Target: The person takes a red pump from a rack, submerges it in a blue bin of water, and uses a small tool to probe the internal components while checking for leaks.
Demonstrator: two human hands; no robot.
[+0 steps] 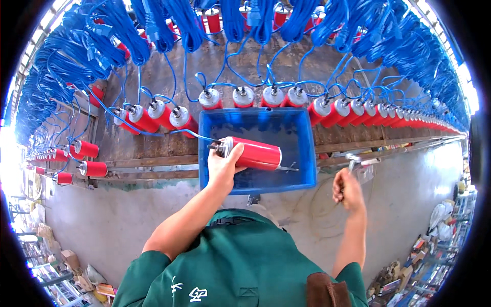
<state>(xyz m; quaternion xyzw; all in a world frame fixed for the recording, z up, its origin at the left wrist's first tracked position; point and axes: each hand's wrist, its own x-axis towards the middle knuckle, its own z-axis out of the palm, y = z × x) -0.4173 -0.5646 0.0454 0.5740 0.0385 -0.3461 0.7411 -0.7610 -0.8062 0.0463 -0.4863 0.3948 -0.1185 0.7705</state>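
My left hand [223,169] is closed around the grey capped end of a red cylinder [260,155], with a blue cable running from that end. The cylinder lies nearly level above a blue plastic bin [309,153], its plain end pointing right. A thin pale piece [289,169] shows beyond that end; what it belongs to is unclear. To the right of the bin, my right hand [349,190] grips a shiny metal hand tool [353,162], head up. Blur hides the tool's exact kind.
Similar red cylinders [353,113] stand in a long row along the brown workbench [169,77], joined to coiled blue cables [189,30] hanging behind. More cylinders [93,169] lie at the left. Packed shelves [409,271] line the lower right, and boxes [70,259] the lower left.
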